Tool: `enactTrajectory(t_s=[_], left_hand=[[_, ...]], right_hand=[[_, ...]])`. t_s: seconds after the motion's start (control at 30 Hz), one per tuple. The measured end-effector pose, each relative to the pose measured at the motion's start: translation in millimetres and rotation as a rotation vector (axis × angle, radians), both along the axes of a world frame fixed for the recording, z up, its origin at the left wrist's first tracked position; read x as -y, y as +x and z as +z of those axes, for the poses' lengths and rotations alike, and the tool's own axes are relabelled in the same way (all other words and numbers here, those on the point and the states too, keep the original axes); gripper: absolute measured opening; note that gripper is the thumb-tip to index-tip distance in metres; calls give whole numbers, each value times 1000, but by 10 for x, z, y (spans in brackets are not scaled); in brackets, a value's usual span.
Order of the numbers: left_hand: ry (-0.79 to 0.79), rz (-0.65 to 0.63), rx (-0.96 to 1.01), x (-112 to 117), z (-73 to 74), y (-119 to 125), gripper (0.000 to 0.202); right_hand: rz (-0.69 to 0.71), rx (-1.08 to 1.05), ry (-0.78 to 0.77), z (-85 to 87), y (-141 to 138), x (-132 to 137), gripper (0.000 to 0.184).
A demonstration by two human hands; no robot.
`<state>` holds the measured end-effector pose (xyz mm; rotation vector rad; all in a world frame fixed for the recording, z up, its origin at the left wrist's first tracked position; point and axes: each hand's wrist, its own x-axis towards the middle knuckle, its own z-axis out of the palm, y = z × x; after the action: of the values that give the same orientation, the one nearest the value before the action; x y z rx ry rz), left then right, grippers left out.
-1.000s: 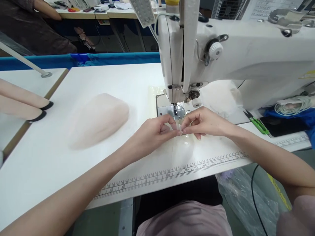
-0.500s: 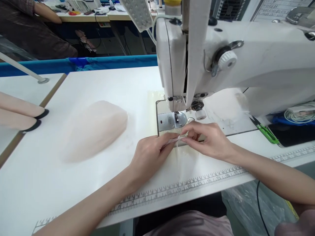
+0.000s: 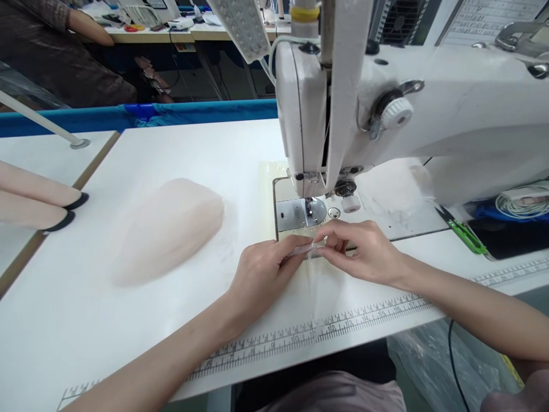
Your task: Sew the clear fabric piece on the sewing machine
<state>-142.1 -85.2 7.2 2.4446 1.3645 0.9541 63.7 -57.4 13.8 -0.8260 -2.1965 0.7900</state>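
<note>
Just beyond the ruler marks on the table, left hand: thumb and forefinger pinched flat on a thin whitish strip. Right hand: loosely curled, thumb and forefinger nipping its other end. Change over one second: left finger and thumb stood looped apart; now together along the strip. Strip sits before the metal plate, long axis left to right, right end tipped slightly toward the sewing machine behind.
</note>
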Motion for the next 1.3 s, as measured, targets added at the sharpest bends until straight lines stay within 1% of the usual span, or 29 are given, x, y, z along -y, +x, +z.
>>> enactTrajectory(t_s=[0.13,0.23,0.3,0.33,0.4,0.47,0.5,0.57,0.63,0.7,0.77,0.8,0.83,0.9,0.93,0.97,1.0,1.03,1.07,1.1,1.17,1.2,1.23,1.3], left_hand=[[69,10,4,3,0,-8,20],[150,11,-3,10,4,-8,17],[188,10,-15,17,10,1,13],[204,1,-20,20,14,6,14],[235,-46,-19,24,21,17,19],[262,-90,-4,26,24,24,14],[274,-92,2,27,24,25,9],[276,-48,-2,32,24,28,7],[271,3,-15,42,28,32,11],[282,-7,-11,57,43,38,14],[261,-50,15,74,69,45,10],[198,-65,37,80,84,49,10],[95,-67,57,83,96,53,13],[-158,-31,64,75,106,59,20],[-244,-6,43,63,101,62,24],[-274,23,7,48,89,65,27],[-256,54,-38,30,73,67,27],[-214,85,-83,12,53,70,23],[-176,108,-124,-4,35,73,12],[-146,127,-158,-18,18,75,9],[-88,151,-214,-35,-3,80,37],[-34,152,-244,-38,-9,82,46],[39,149,-277,-36,-12,83,49],[194,122,-349,-20,-14,84,39]], right_hand=[[13,17,31,-5,-11,-3,11],[18,-11,148,-31,-20,-2,10],[4,-33,285,-58,-16,-8,8],[-4,-37,374,-71,-10,-14,7],[-8,-24,606,-88,10,-30,6],[18,12,842,-79,32,-45,7],[40,28,938,-63,42,-49,7],[79,49,1063,-16,54,-48,6],[98,60,1132,35,63,-36,5],[111,64,1175,71,73,-21,7],[128,57,1150,83,86,-9,10],[124,47,1089,80,90,-6,10],[116,33,986,72,91,-8,10],[91,9,679,47,80,-24,10],[71,9,505,32,67,-39,11],[46,21,344,16,50,-59,13],[19,44,211,-1,31,-82,14],[-15,77,115,-17,12,-108,15],[-53,116,57,-33,-5,-135,16],[-91,159,31,-47,-20,-161,16],[-161,246,50,-70,-43,-205,18],[-195,289,75,-77,-52,-220,19],[-226,324,101,-82,-62,-231,19],[-267,370,138,-89,-82,-241,19]])
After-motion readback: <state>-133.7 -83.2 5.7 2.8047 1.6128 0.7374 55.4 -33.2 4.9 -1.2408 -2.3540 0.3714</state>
